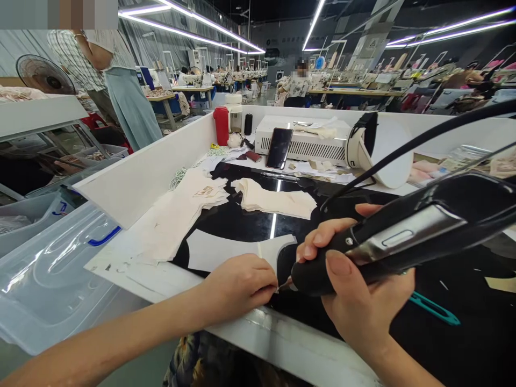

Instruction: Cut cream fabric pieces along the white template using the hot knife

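My right hand is wrapped round a black corded hand tool with a silver lever on its side; its exact kind I cannot tell. The tool's narrow tip points left, close to my left fingertips. My left hand is closed in a pinch at the lower right corner of a white cut piece, which lies flat on the glossy black board. Behind it are a stack of cream cut pieces and a larger pile of pale pieces at the left.
A teal slotted tool lies right of my right hand. Along the back stand a phone, a white vented box, a red cup and a white round device. A black cable arches over the board. People are farther off.
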Action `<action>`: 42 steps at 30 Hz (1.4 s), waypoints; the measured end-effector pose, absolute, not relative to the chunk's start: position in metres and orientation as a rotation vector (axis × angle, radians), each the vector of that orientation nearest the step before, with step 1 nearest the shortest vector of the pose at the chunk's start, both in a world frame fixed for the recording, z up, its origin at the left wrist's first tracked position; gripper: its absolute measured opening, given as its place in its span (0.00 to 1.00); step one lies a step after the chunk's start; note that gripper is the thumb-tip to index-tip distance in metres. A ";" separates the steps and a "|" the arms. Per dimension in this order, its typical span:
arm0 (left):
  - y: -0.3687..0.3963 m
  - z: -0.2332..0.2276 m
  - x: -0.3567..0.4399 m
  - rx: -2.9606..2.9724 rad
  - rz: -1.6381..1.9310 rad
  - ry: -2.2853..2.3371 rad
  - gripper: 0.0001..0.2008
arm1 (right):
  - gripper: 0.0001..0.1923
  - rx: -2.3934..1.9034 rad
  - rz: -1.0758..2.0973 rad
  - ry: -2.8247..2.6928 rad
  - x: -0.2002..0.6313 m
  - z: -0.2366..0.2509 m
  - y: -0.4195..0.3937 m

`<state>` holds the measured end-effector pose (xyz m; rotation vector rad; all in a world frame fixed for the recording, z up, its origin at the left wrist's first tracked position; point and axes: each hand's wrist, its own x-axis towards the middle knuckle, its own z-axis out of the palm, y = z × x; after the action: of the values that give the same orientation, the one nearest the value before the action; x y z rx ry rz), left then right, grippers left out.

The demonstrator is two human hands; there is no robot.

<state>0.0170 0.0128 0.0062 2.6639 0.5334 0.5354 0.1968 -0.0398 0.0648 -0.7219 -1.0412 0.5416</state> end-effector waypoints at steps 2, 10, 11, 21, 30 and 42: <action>0.013 0.006 0.017 2.660 0.553 0.526 0.06 | 0.28 -0.711 0.544 -1.046 0.197 0.064 -0.040; 0.013 0.004 0.017 2.649 0.579 0.515 0.07 | 0.27 -0.696 0.570 -1.036 0.195 0.063 -0.041; 0.013 0.004 0.016 2.648 0.579 0.517 0.07 | 0.27 -0.698 0.567 -1.039 0.195 0.063 -0.041; 0.020 0.013 0.014 2.655 0.550 0.547 0.11 | 0.26 -0.703 0.551 -1.067 0.196 0.061 -0.044; 0.022 0.013 0.023 2.651 0.522 0.582 0.05 | 0.26 -0.685 0.589 -1.039 0.197 0.062 -0.049; 0.025 -0.001 0.025 2.782 0.599 0.417 0.05 | 0.27 -0.694 0.591 -1.055 0.200 0.062 -0.050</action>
<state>0.0254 0.0249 -0.0006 2.7816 0.4169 0.5993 0.1995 -0.0498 0.0623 -0.6936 -1.0555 0.5913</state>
